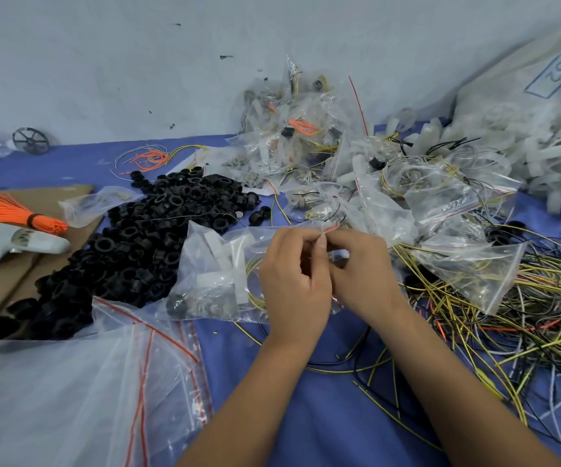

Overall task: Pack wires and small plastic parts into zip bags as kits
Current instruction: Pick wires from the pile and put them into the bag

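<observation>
Sealing step: our left hand (294,284) and right hand (356,271) pinch the filled zip bag (211,274) at its red strip, fingers apparently clamped. Next we run the seal shut.

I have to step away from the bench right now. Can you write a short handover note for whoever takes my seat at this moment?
Left hand and right hand: both pinch the red-striped top edge of the zip bag, which already holds white plastic parts and yellow wire.
Black rings: heaped left of the bag. Loose wires: tangled at right. Empty zip bags: near left. Filled kits: piled by the wall.
Done: many kits packed.
Left: seal this bag, then carry on with the remaining parts.
</observation>
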### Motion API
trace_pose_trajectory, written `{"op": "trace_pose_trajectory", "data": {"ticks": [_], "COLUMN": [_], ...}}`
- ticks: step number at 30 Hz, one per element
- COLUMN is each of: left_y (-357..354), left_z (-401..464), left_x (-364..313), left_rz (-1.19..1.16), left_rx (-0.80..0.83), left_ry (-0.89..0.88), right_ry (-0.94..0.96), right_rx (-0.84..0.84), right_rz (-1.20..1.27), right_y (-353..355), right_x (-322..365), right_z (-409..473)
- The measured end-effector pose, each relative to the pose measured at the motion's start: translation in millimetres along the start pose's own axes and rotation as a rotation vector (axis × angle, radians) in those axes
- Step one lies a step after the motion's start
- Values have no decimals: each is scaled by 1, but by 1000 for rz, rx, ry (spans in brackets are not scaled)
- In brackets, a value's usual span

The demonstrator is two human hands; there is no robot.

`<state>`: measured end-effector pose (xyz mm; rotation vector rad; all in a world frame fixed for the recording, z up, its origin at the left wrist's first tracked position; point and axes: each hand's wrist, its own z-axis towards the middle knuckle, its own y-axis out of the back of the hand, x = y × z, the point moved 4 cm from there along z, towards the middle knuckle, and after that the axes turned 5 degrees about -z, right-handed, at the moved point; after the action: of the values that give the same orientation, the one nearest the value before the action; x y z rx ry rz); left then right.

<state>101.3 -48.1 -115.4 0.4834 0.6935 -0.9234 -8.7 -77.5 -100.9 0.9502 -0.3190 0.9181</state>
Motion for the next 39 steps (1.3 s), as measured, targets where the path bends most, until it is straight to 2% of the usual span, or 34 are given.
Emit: {"op": "trace_pose_trajectory", "data": {"ticks": [5, 7, 10, 12, 17, 23, 25, 28, 30, 35, 39], "left_y": [0, 0, -1, 0, -1, -1, -2, -3, -2, -2, -3], "left_z": [0, -1, -2, -2, -2, 0, 0, -1, -1, -1, -2], "left_x": [-4, -10, -17, -19, -16, -4, 1, 6, 5, -5, -5], "left_rz": [4, 3, -12, -29, -11, -69, -105, -117, -109, -97, -66], "left_rx": [19, 38, 52, 53, 62, 33, 26, 8, 4, 4, 32], "left_ry": [-38, -77, -120, -134, -100, 11, 62, 107, 102, 29, 6], "right_ry": [-62, -154, -270, -268, 13, 146, 133, -23, -52, -46, -42], "right_rx": [201, 257, 356, 375, 212, -9, 67, 245, 264, 276, 265], "right_rz": [-78, 81, 476, 541, 164, -131, -292, -452, -377, 126, 167], "right_y": [-6, -8, -11, -12, -8, 0, -2, -9, -12, -11, -12], "right_x": [-4, -8, -4, -1, 5, 1, -4, -15, -13, 1, -1], "right_z": [-1, -3, -8, -9, -6, 0, 0, 0, 0, -6, -9]}}
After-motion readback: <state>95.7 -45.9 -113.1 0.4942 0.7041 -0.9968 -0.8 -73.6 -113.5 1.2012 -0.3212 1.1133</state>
